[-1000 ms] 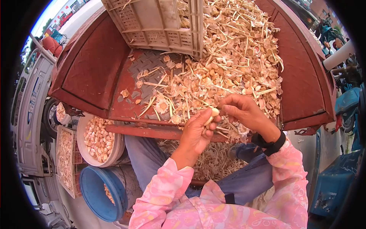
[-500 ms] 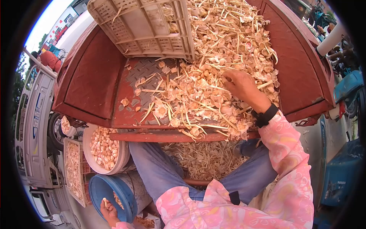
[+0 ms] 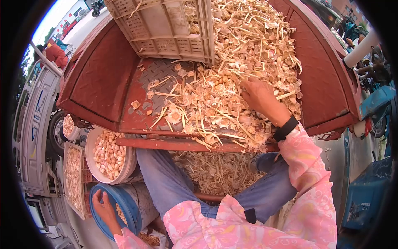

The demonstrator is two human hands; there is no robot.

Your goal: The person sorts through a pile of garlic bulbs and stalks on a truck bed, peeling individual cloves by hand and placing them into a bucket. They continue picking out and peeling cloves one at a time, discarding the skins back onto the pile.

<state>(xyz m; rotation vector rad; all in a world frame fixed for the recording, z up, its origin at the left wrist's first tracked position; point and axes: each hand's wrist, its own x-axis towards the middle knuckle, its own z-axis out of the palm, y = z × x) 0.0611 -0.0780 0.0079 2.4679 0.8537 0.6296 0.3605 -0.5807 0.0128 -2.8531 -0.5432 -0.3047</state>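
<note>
My right hand (image 3: 262, 98) rests on the pile of garlic (image 3: 226, 83), a mix of loose cloves, papery skins and dry stalks on the red cart bed. Its fingers are curled together; whatever is between them is hidden. A black band (image 3: 286, 128) circles that wrist. Over the mouth of the blue-rimmed bucket (image 3: 134, 209) at lower left is my left hand (image 3: 106, 211), its fingers apart and nothing visible in them. Some garlic cloves (image 3: 121, 213) show inside that bucket. Just beyond it stands a white bucket (image 3: 132, 164) heaped with peeled-looking cloves (image 3: 108, 155).
A plastic crate (image 3: 166, 31) leans tilted on the cart bed (image 3: 99, 79). Another crate (image 3: 74, 178) of garlic stands left of the buckets. Dry stalks and skins (image 3: 215, 170) lie between my legs. A grey vehicle (image 3: 39, 137) is at left, a blue container (image 3: 365, 199) at right.
My left hand has moved up and left over the blue-rimmed bucket and opened; the garlic clove it pinched is gone from its fingers. My right hand stays at the pile, shifted slightly.
</note>
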